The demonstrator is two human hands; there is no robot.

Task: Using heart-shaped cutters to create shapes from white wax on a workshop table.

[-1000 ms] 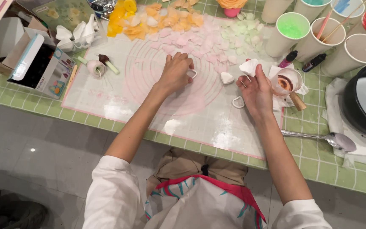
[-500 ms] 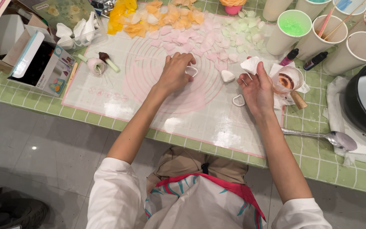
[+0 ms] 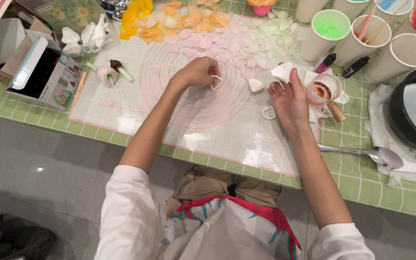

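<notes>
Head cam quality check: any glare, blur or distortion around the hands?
Head view: sharp, no motion blur on the left hand or right hand; overhead light leaves white glare patches on the mat near its front edge and a small spot on the floor; shadows are soft; wide-angle lens bows the counter edge.

cutter (image 3: 268, 113) on mat (image 3: 188, 130), spoon (image 3: 362, 153) right
</notes>
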